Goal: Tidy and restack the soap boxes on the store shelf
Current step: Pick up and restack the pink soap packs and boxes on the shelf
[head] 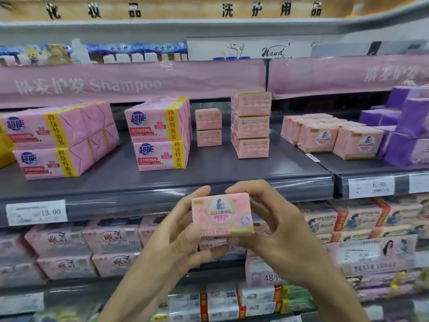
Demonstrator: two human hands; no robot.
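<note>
Soap box [221, 213] ends beneath fingers [250, 187]

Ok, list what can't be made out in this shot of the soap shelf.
Head view only.
Back and underside of the soap box: turned away and covered by the left hand and right hand gripping it.
Small print on the price tag: blurred; only 13.90 reads.
The purple packs: cut off by the right edge.
Print on the three-high pink stack: too blurred to read.

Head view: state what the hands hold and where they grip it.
One pink soap box, held by both hands: the left hand grips its left end, the right hand its right end.
</note>
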